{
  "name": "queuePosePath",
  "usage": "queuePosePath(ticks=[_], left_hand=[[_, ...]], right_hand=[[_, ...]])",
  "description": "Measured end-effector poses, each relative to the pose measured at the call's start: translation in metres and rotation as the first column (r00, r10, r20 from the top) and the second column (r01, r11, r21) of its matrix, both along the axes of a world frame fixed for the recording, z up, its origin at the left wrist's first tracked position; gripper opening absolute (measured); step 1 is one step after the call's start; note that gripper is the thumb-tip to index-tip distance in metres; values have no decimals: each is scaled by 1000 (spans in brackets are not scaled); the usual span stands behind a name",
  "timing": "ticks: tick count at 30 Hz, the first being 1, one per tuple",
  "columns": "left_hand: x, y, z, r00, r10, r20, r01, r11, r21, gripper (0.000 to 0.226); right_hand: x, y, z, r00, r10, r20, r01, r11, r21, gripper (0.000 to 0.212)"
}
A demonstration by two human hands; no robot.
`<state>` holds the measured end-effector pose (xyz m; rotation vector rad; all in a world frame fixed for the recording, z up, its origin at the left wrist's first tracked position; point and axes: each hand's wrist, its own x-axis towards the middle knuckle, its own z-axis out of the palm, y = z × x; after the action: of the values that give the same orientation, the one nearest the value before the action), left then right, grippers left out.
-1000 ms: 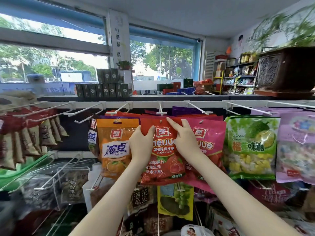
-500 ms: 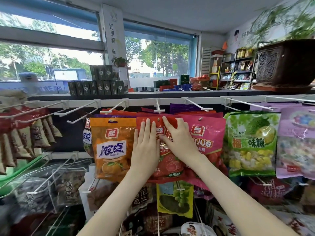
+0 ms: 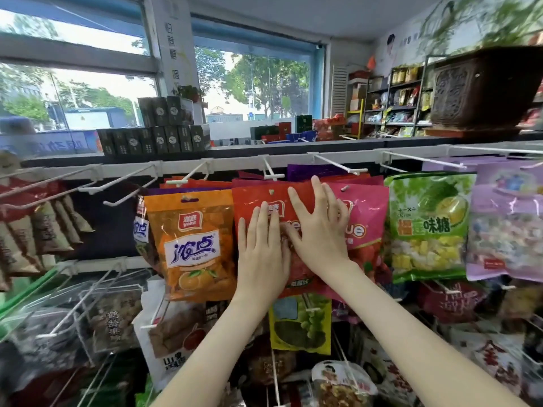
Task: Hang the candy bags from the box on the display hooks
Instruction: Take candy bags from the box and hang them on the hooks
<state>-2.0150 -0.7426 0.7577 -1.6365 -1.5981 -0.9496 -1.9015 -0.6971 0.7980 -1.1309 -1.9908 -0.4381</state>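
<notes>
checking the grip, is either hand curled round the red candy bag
No, the left hand and the right hand both lie flat with straight fingers on the red candy bag.

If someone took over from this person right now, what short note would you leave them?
Left hand: open, flat on the red candy bag.
Right hand: open, fingers spread, pressing the same bag's upper right part.
It sits in the top row under a white hook, between the orange bag and the pink bag.
Whether the hook passes through its hole is unclear, so check.
The box is out of view; how many bags remain cannot be told.
</notes>
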Motion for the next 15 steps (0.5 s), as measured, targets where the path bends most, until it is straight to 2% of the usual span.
queuePosePath(ticks=[5, 9, 11, 13, 15], left_hand=[[46, -14, -28, 977, -214, 23, 213, 976, 52, 55], [117, -22, -57, 887, -452, 100, 452, 892, 20, 59], [157, -27, -75, 826, -546, 139, 557, 828, -59, 59], [198, -32, -94, 771, -615, 163, 636, 745, -201, 58], [240, -37, -114, 700, -686, 200, 706, 621, -341, 59]], right_hand=[[49, -25, -31, 996, 8, 85, -10, 1000, 25, 51], [111, -53, -66, 1000, -18, 25, 19, 999, -47, 51], [151, -68, -88, 996, -85, -14, 82, 987, -135, 51], [197, -85, -111, 982, -186, -24, 177, 961, -211, 51], [246, -104, -135, 958, -287, -19, 266, 909, -319, 52]])
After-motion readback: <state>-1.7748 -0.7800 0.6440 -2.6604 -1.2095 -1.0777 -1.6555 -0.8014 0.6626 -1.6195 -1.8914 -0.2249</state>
